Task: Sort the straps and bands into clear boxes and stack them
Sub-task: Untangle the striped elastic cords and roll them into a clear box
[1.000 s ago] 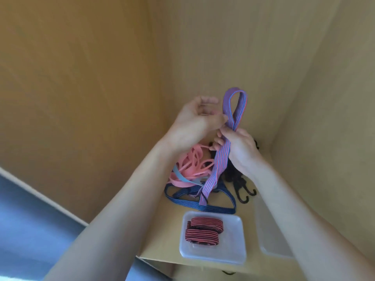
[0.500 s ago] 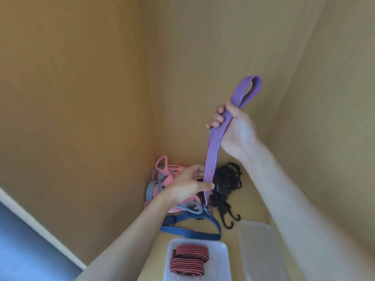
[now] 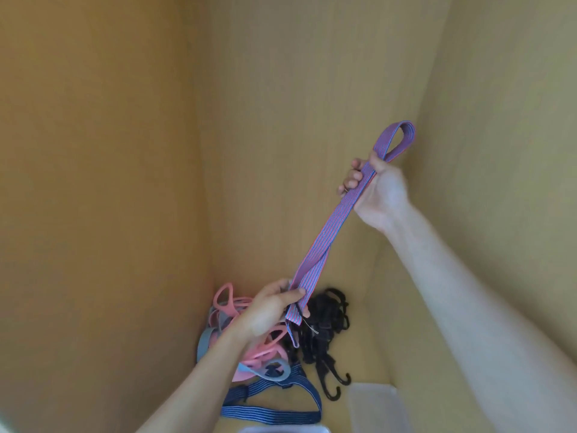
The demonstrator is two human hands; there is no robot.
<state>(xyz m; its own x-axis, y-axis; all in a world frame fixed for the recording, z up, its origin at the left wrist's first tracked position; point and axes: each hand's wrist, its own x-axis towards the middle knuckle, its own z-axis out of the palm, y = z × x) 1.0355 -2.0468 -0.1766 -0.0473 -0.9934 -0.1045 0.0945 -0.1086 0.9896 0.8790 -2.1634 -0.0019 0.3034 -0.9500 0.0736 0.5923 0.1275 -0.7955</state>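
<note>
So 1 second ago both hands were bunched together up by the loop, and now they're well apart. The right hand [image 3: 379, 189] is up high, fist wrapped round the purple striped strap [image 3: 324, 242] just under its loop. The left hand [image 3: 271, 310] has slid down and pinches the low end, right above the pile. The strap's pulled nearly straight between the 2, so I'd guess it's being smoothed out for rolling. It's not boxed yet.

Hard-to-see stuff: the view tipped up, so the near box [image 3: 281, 429] is just a sliver at the bottom edge. The right clear box [image 3: 374, 401] is cut off too. The left forearm hides part of the pink and grey bands [image 3: 223, 300], and the black hooked cords [image 3: 327, 320] are a dark tangle I can't count.
</note>
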